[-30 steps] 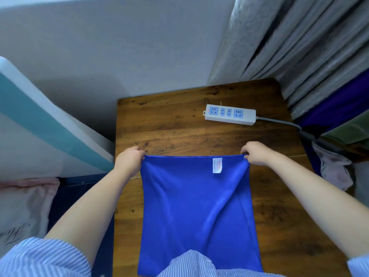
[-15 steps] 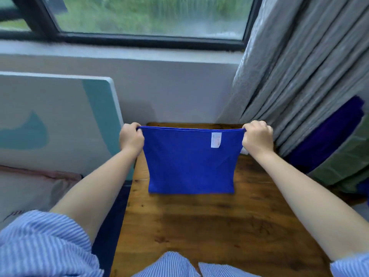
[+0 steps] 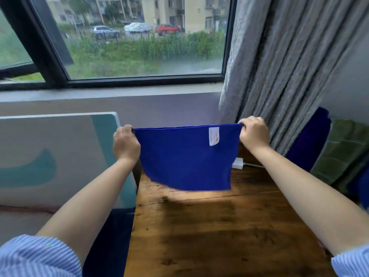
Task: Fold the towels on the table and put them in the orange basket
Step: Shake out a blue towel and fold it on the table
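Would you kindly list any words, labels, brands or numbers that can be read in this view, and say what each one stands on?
No text here can be read.
White tag on the blue towel, near the corner that the right hand pinches: a reddish print, too blurred to read.
Cars seen through the window: any plates or signs are too small and blurred to read.
White power strip behind the towel: no marking can be made out.
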The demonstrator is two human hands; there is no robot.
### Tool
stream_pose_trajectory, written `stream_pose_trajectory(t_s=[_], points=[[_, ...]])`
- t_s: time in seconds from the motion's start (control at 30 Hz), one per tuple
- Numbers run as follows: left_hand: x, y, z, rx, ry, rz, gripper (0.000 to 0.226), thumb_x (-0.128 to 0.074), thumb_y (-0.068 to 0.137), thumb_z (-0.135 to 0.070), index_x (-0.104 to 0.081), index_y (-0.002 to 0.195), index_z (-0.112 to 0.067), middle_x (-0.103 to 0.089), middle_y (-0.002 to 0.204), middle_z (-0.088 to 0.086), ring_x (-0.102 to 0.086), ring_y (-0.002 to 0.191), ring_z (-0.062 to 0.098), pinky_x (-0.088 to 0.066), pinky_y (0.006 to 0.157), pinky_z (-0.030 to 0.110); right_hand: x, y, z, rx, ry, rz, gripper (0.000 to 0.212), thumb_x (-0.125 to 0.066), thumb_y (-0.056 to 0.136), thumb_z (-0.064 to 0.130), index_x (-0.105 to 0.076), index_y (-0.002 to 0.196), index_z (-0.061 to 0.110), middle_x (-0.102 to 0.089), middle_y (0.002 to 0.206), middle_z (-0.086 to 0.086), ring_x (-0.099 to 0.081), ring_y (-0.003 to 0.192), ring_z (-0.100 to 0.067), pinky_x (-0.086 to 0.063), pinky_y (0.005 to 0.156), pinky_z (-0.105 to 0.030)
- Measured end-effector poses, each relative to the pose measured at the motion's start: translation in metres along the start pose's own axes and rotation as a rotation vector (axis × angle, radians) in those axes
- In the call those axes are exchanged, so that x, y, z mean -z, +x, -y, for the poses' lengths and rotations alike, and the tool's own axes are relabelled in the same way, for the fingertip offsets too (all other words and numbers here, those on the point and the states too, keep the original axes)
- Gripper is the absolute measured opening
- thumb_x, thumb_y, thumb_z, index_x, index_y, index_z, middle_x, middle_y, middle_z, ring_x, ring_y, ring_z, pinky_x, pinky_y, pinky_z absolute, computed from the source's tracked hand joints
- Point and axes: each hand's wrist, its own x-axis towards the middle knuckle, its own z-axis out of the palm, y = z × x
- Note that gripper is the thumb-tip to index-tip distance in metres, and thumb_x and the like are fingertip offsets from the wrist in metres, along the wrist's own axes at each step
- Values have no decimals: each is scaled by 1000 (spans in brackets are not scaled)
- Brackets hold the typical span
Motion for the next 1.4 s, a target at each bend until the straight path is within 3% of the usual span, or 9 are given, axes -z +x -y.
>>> stream_pose_trajectory(t_s=[0.1, 0.3, 0.43, 0.63, 0.73, 0.8, 0.97, 1.27, 1.4], points=[[0, 2, 0, 6, 131, 119, 29, -33, 95, -5, -53, 114, 3, -51, 121, 25, -45, 113, 38, -40, 89, 43, 9, 9, -9, -50, -42, 270, 28, -45, 89, 6, -67, 106, 5, -65, 112, -16, -55, 109, -32, -45, 80, -31], [2, 4, 1, -71, 256, 168, 30, -37, 96, -12, -58, 115, -3, -51, 117, 20, -45, 113, 36, -42, 87, 41, 14, 12, -13, -30, -52, 247, 26, -46, 90, 6, -66, 106, 2, -63, 114, -18, -54, 111, -33, -45, 85, -36], [9, 14, -5, -84, 247, 130, 30, -39, 97, -14, -61, 114, -4, -54, 115, 19, -47, 112, 35, -43, 85, 40, 13, 14, -11, 34, -34, 16, 24, -46, 87, -2, -66, 100, -6, -62, 104, -25, -54, 105, -37, -44, 81, -39], [13, 23, -3, -97, 216, 177, 29, -42, 97, -15, -64, 114, -9, -55, 118, 15, -51, 111, 33, -44, 84, 37, 19, 16, -11, 10, -6, 61, 25, -44, 90, 1, -65, 103, -4, -62, 108, -22, -52, 107, -35, -43, 82, -36], [11, 21, 4, -122, 338, 351, 28, -45, 94, -12, -65, 113, -11, -58, 119, 11, -55, 109, 29, -45, 80, 34, 15, 14, -11, 8, -78, 327, 26, -44, 92, 6, -63, 109, 2, -59, 117, -17, -53, 111, -31, -44, 85, -33], [10, 16, 8, -117, 389, 417, 28, -46, 93, -10, -65, 113, -13, -59, 120, 10, -55, 109, 29, -46, 81, 34, 12, 8, -11, -5, -69, 318, 25, -45, 91, 5, -64, 107, 1, -59, 115, -19, -54, 109, -33, -44, 83, -34], [13, 12, 5, -89, -39, 51, 25, -42, 94, -8, -60, 109, 3, -58, 114, 23, -53, 107, 37, -42, 86, 38, 13, 7, -5, -66, 171, -1, 22, -45, 88, -3, -61, 100, -10, -58, 106, -29, -54, 101, -39, -41, 81, -36], [7, 1, 21, 167, -451, -19, 10, -37, 97, -8, -47, 95, -6, -47, 91, 12, -42, 86, 23, -29, 72, 27, 24, -5, 1, -18, 296, 499, 11, -48, 88, 0, -55, 83, 7, -52, 64, 0, -46, 57, -13, -35, 55, -24], [-2, -6, 44, 236, -465, 98, 16, -41, 94, -5, -52, 82, -6, -46, 73, 3, -40, 84, 20, -35, 68, 31, 23, -7, 0, -84, 434, 722, 27, -48, 85, -7, -51, 68, 14, -50, 62, -2, -47, 48, -6, -37, 48, -17]])
